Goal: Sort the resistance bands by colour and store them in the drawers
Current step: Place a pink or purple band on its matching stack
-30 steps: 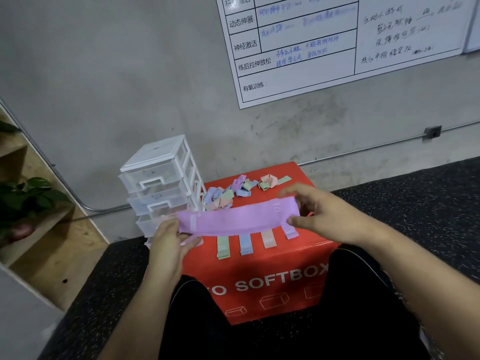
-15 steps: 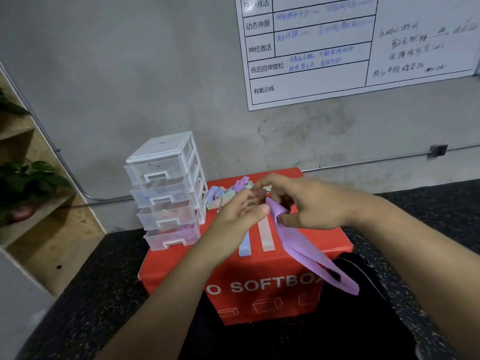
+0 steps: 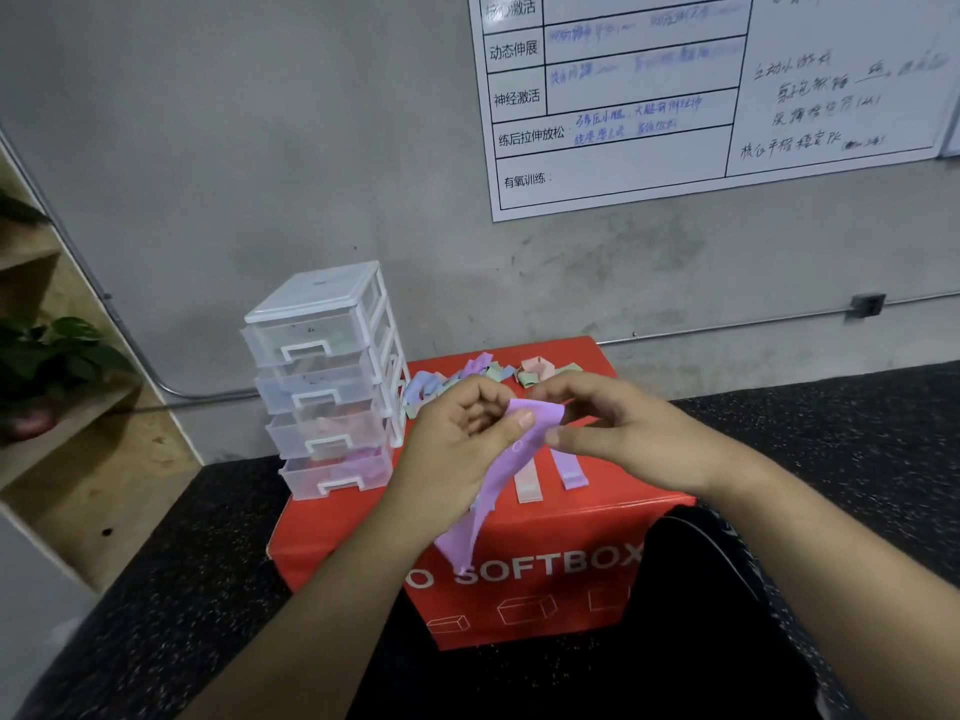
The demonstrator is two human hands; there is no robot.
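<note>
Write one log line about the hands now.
held: purple band | left hand: pinches it | right hand: pinches its top | tail hangs down | other bands: on red box

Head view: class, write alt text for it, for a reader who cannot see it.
The left hand and right hand pinch the top of a purple resistance band, which hangs over a red soft box. A clear four-drawer unit stands on the box's left side, beside a loose pile of pastel bands.
</note>
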